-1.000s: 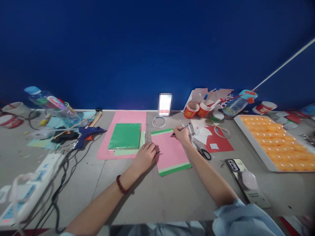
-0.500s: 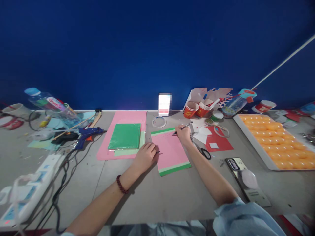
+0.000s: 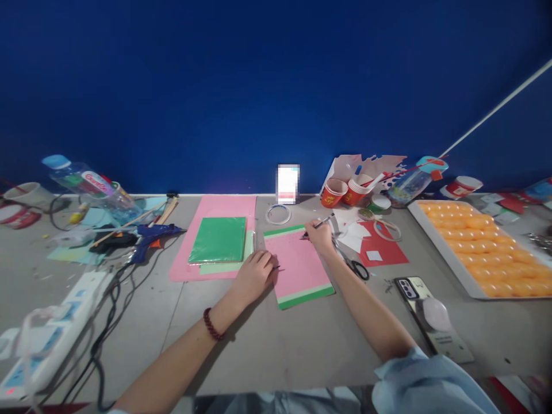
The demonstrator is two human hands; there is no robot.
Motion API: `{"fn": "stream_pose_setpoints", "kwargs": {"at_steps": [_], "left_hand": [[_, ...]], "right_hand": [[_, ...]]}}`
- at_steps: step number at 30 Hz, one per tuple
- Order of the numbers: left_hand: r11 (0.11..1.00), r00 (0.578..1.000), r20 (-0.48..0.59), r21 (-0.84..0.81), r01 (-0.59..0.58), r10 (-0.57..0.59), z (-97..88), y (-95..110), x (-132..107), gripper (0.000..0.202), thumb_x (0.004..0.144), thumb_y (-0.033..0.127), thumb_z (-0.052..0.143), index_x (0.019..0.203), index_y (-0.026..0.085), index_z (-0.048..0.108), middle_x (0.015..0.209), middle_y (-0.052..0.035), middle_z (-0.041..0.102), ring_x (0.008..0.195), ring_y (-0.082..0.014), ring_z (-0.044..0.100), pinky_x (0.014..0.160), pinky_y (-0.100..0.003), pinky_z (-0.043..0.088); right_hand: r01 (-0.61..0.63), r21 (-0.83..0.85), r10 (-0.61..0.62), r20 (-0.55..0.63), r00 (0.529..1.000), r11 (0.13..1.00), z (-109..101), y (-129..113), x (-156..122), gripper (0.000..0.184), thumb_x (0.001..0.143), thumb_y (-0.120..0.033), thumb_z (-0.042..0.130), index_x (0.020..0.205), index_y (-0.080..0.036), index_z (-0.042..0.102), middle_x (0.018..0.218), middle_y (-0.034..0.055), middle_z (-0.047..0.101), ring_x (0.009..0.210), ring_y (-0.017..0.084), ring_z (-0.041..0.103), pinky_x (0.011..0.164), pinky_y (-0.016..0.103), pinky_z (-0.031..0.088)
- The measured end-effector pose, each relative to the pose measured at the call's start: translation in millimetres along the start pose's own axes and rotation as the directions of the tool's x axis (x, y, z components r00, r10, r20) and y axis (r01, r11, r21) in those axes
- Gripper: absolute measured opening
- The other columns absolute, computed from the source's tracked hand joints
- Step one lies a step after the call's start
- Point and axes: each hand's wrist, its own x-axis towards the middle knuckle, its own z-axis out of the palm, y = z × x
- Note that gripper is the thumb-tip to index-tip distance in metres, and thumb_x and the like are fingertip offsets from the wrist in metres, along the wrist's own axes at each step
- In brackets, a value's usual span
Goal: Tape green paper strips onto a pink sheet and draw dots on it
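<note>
My right hand [image 3: 319, 234] is closed around a black-and-clear pen [image 3: 325, 220], its tip down on the upper part of a pink sheet of paper [image 3: 297, 264]. Green strips edge that sheet at top and bottom, and small dark marks show near its upper edge. At the sheet's left edge rests my left hand [image 3: 255, 275], fingers curled, with a small dark thin piece [image 3: 276, 268] sticking out from them; its kind is unclear. Left of that hand, a green packet of paper [image 3: 219, 239] in clear film lies on a larger pink sheet [image 3: 183, 265].
Scissors [image 3: 360, 270] and red paper [image 3: 388, 253] lie right of my right hand. Beyond the sheet are a white ring [image 3: 278, 214] and paper cups [image 3: 334, 193]. A phone [image 3: 425, 313] and a tray of orange balls [image 3: 478, 247] sit rightward; a glue gun [image 3: 153, 236] and power strip [image 3: 71, 322] leftward.
My right hand and the pen have shifted very slightly to the left along the top of the pink sheet. My left hand has stayed in place.
</note>
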Motion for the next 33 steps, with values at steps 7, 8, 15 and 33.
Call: {"fn": "stream_pose_setpoints", "kwargs": {"at_steps": [7,8,15,33], "left_hand": [[1.0,1.0,0.007,0.014,0.002,-0.003,-1.4,1,0,0.013,0.091,0.021,0.052,0.101,0.016,0.059,0.1,-0.0091,0.06,0.099,-0.0249,0.055,0.085,-0.041,0.049],[1.0,1.0,0.006,0.014,0.0,0.0,-2.0,1,1,0.013,0.091,0.021,0.052,0.101,0.016,0.059,0.099,-0.009,0.06,0.099,-0.0248,0.055,0.085,-0.041,0.049],[1.0,1.0,-0.004,0.001,-0.001,0.001,-2.2,1,1,0.012,0.091,0.02,0.053,0.099,0.017,0.06,0.099,-0.0088,0.06,0.099,-0.024,0.055,0.085,-0.041,0.05],[1.0,1.0,0.009,-0.012,0.008,-0.008,-2.2,1,1,0.014,0.091,0.02,0.051,0.103,0.017,0.059,0.1,-0.0089,0.06,0.099,-0.0239,0.055,0.084,-0.04,0.05]], "right_hand": [[-0.013,0.026,0.015,-0.087,0.996,1.0,-3,-5,-1,0.026,0.064,-0.027,0.05,0.045,-0.023,0.034,0.035,-0.0057,0.037,0.041,0.016,0.059,0.034,0.018,0.043],[-0.014,0.028,0.017,-0.093,0.996,0.999,-4,-5,0,0.026,0.064,-0.028,0.051,0.045,-0.023,0.034,0.035,-0.0059,0.037,0.042,0.016,0.059,0.034,0.019,0.043],[0.002,-0.004,-0.003,-0.08,0.997,1.0,-7,-6,-1,0.023,0.062,-0.026,0.051,0.044,-0.022,0.039,0.036,-0.0044,0.04,0.041,0.016,0.056,0.034,0.019,0.038],[0.019,-0.025,-0.022,-0.117,0.993,1.0,-8,10,9,0.026,0.066,-0.029,0.049,0.044,-0.022,0.036,0.036,-0.0064,0.036,0.037,0.012,0.049,0.036,0.019,0.04]]}}
